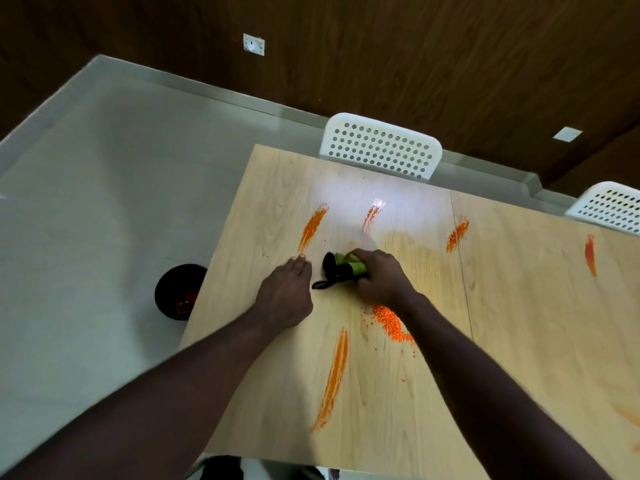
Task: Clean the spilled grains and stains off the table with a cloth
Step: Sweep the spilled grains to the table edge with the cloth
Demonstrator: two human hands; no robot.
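Observation:
A light wooden table (pixel 519 341) carries several orange smear stains, one long stain (pixel 334 379) near me and another stain (pixel 311 228) farther left. A pile of orange grains (pixel 391 322) lies just under my right wrist. My right hand (pixel 379 275) is closed over a bunched green and black cloth (pixel 341 268) pressed on the tabletop. My left hand (pixel 285 292) lies flat on the table just left of the cloth, fingers together, holding nothing.
A black round bin (pixel 176 292) stands on the grey floor by the table's left edge. Two white perforated chairs, one chair (pixel 381 147) at the far side and a second chair (pixel 609 206) to the right, are pushed against the table.

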